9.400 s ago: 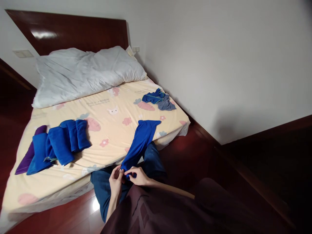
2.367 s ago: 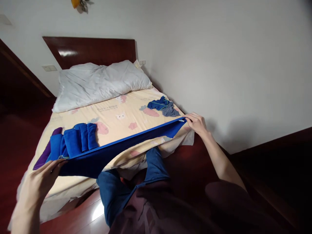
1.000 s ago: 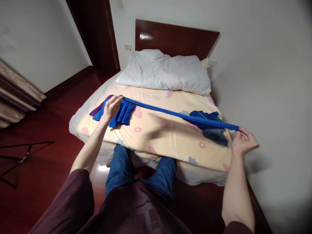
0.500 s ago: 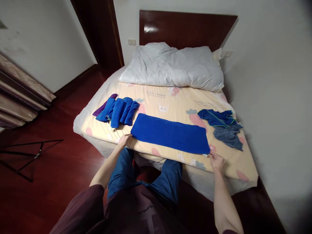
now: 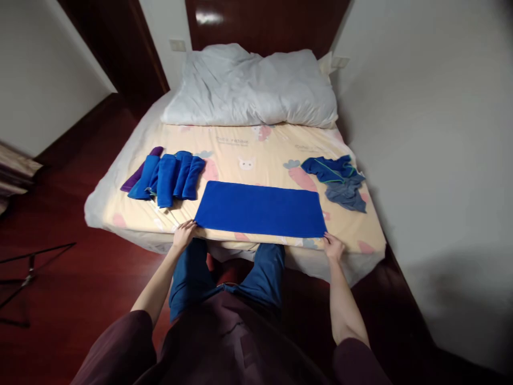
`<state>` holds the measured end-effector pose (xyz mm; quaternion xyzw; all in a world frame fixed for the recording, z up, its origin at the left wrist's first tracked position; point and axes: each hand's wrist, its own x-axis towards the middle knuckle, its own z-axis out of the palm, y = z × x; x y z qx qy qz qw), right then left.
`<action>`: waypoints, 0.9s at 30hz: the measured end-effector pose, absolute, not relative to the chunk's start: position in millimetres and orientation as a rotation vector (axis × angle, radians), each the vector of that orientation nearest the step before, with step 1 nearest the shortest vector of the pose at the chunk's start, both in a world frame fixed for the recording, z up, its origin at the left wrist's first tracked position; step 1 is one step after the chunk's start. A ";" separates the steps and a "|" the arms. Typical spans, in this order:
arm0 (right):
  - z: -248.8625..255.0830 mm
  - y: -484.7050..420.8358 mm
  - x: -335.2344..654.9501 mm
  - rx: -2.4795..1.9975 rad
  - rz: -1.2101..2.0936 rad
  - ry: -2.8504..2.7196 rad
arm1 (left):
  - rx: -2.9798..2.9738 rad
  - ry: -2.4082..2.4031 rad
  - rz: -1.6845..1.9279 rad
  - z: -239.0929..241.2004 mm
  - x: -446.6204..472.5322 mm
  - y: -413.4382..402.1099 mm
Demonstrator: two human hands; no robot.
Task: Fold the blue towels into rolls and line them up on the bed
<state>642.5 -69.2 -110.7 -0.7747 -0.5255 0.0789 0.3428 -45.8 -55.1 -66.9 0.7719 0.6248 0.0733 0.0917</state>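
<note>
A blue towel (image 5: 262, 209) lies flat as a long rectangle near the front edge of the bed. My left hand (image 5: 185, 234) pinches its near left corner. At the near right corner, the fingers of my right hand (image 5: 333, 247) are closed on the cloth. Left of the towel lie several rolled blue towels (image 5: 167, 179) side by side, with a purple roll (image 5: 138, 176) at their outer end. To the right, a crumpled blue cloth with green edging (image 5: 331, 168) rests against a crumpled grey-blue cloth (image 5: 348, 193).
The bed (image 5: 236, 152) has a yellow sheet printed with carrots and rabbits. A folded white quilt (image 5: 252, 88) lies across its head, before a dark headboard (image 5: 268, 24). A black metal stand (image 5: 30, 272) is on the red floor at the left.
The view has shifted, so the bed sits further left and higher. The towel's near edge looks straighter and more level. Both hands still hold its near corners.
</note>
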 end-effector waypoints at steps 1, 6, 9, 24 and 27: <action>-110.9 -69.8 640.5 -2.054 0.242 -1.361 | 2.326 1.846 0.206 -70.5 -48.2 -56.6; -111.5 -78.7 625.4 -2.195 0.256 -1.334 | 2.418 1.868 0.165 -80.2 -46.2 -61.8; -113.1 -86.7 617.9 -2.237 0.229 -1.316 | 2.376 1.950 0.206 -80.4 -37.3 -68.7; -42.8 12.2 425.6 -1.921 0.199 -1.889 | 2.435 1.701 0.488 -46.4 120.9 19.9; -57.8 19.8 365.2 -1.747 0.311 -2.167 | 2.459 1.592 0.411 -64.8 165.8 28.5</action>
